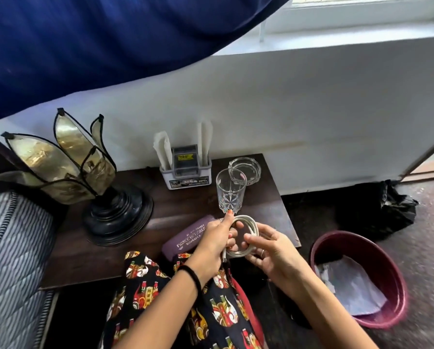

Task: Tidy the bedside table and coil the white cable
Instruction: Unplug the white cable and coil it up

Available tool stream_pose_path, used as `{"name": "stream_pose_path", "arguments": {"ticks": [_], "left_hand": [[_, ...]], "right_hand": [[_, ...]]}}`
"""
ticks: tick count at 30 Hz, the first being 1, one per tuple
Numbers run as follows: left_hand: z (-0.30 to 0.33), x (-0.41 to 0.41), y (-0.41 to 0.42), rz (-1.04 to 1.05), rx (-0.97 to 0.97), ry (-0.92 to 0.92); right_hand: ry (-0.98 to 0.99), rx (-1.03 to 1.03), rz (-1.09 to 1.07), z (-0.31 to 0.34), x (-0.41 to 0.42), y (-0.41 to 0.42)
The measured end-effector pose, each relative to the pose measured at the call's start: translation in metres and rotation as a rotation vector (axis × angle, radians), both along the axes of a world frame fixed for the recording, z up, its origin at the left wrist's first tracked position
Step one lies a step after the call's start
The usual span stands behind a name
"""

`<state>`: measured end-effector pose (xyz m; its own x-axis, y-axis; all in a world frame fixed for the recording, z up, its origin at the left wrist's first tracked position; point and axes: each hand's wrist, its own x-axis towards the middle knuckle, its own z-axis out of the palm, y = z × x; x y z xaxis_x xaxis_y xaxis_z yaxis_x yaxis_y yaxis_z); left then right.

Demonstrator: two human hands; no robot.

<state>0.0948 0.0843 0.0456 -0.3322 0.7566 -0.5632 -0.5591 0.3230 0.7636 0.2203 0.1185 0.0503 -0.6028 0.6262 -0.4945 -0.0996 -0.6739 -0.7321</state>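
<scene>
The white cable [249, 222] is wound into a small coil held over the front of the dark wooden bedside table [85, 253]. My left hand [217, 238] grips the coil's left side, fingers curled round the strands, with a cable end hanging below it. My right hand [269, 250] holds the coil's right and lower side, thumb laid across the loop. A purple glasses case [185, 238] lies on the table partly under my left hand.
On the table stand a cut-glass tumbler [230, 192], a glass ashtray [245, 170], a white holder with papers [185, 167] and a petal-shaped lamp [67, 167]. A maroon bin [362, 280] with paper sits on the floor at right, a black bag [379, 210] behind it. Striped bedding [12, 248] lies left.
</scene>
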Motion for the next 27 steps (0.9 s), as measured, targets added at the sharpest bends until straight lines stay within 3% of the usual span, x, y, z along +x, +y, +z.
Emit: {"name": "stream_pose_path", "arguments": {"ticks": [4, 12, 18, 27], "left_hand": [[-0.006, -0.012, 0.007, -0.064, -0.031, 0.049], [-0.002, -0.084, -0.001, -0.124, -0.019, -0.021], [-0.009, -0.138, -0.011, -0.095, -0.027, 0.152], [-0.040, -0.178, -0.014, -0.121, -0.165, 0.475]], "right_hand": [[-0.112, 0.189, 0.030, -0.002, -0.003, 0.007], [-0.020, 0.193, 0.178, -0.013, -0.055, 0.009], [-0.045, 0.235, 0.172, -0.018, -0.117, 0.010], [-0.398, 0.250, 0.129, -0.045, -0.186, 0.043]]}}
